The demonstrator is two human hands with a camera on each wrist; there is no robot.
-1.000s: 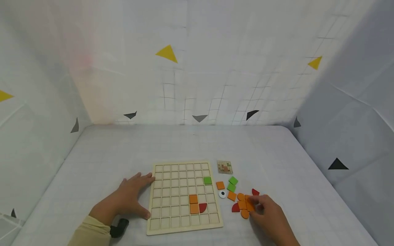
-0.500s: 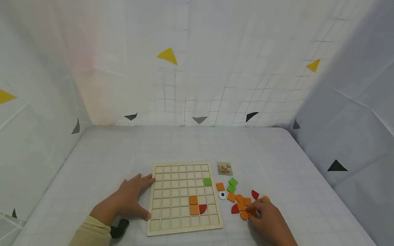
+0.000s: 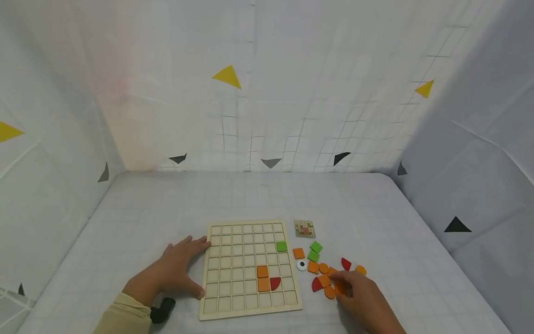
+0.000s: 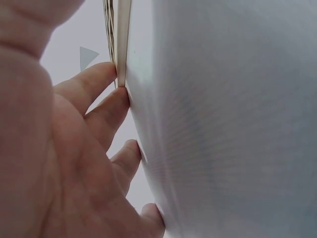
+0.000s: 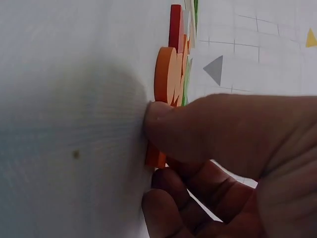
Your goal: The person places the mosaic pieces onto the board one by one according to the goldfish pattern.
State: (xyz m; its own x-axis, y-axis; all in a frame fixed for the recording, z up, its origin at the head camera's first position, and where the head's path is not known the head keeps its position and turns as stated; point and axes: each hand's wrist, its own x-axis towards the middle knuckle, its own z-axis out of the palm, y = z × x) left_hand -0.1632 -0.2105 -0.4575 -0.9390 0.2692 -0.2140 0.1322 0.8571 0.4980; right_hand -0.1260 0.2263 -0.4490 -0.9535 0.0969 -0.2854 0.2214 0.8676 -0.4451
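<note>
My left hand (image 3: 177, 269) rests at the left edge of a square wooden grid board (image 3: 233, 301). Its fingers are spread, with fingertips right at the board's edge in the left wrist view. On the board lie a green square tile (image 3: 281, 246), two orange square tiles (image 3: 263, 284) and a red quarter-circle tile (image 3: 275, 283). To the right of the board, my right hand (image 3: 360, 294) pinches an orange tile (image 5: 155, 155) low at the tabletop, partly hidden by the thumb and fingers. Beside its fingertips sit a round orange tile (image 3: 329, 292) and another orange square (image 3: 324, 280).
Loose green tiles (image 3: 315, 247), a white eye disc (image 3: 301, 265), red quarter circles (image 3: 346, 264) and a round orange tile (image 3: 361, 270) lie around the right hand. A small pattern card (image 3: 305, 228) lies behind them. White sheet walls (image 3: 267, 93) enclose the table.
The right hand has stayed over the pile, shifting its orange pieces slightly apart and leftward. A round orange tile now shows behind the hand. The left hand and board have stayed in place.
</note>
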